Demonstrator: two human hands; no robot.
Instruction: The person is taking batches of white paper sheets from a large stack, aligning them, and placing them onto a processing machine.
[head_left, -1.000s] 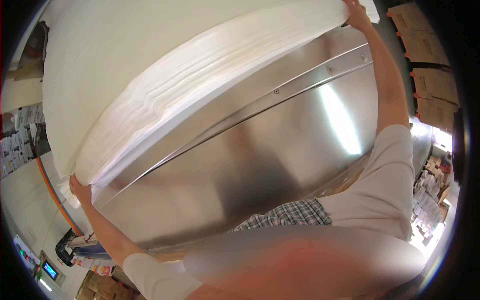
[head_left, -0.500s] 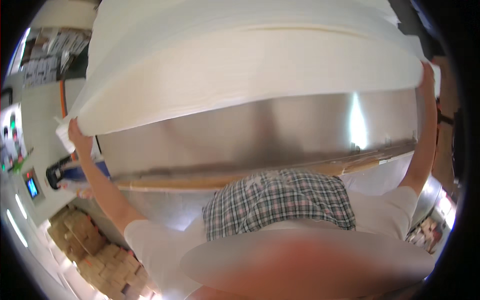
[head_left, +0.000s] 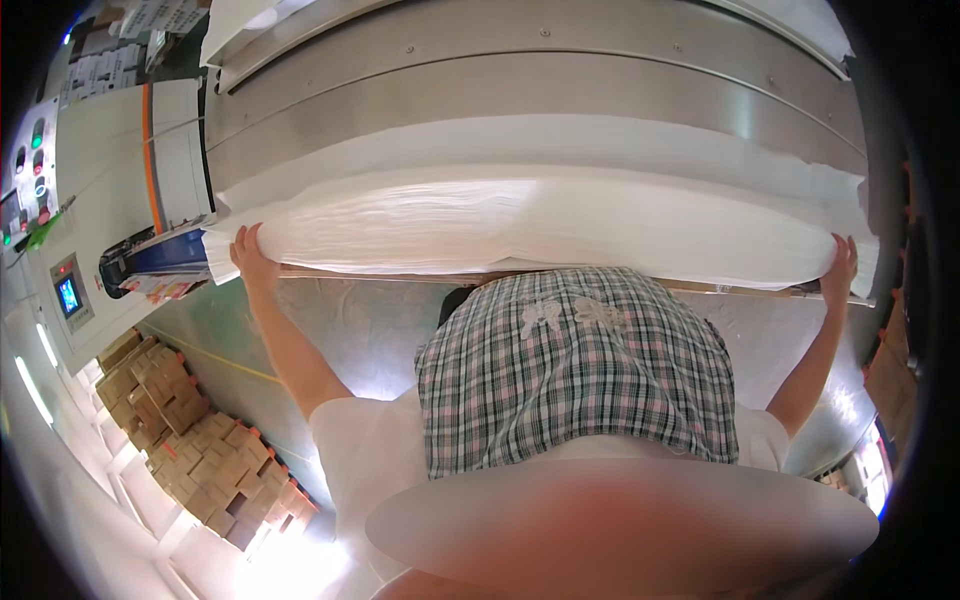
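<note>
At the far left, the control panel (head_left: 47, 120) carries round buttons whose marks are too small for me to read; near it, the blue-lit screen (head_left: 68, 293) shows characters I can't make out. My left hand (head_left: 254, 252) is clamped on the left end of the layered white sheets (head_left: 600, 215), by the near left corner of the steel tabletop (head_left: 560, 85). The sheets lie along the tabletop's near edge, and I see no label on them. I judge the step in hand to be lining them up with that edge; the next move would call for keeping both ends level. My right hand (head_left: 841, 262) is clamped on the right end, by the near right corner.
</note>
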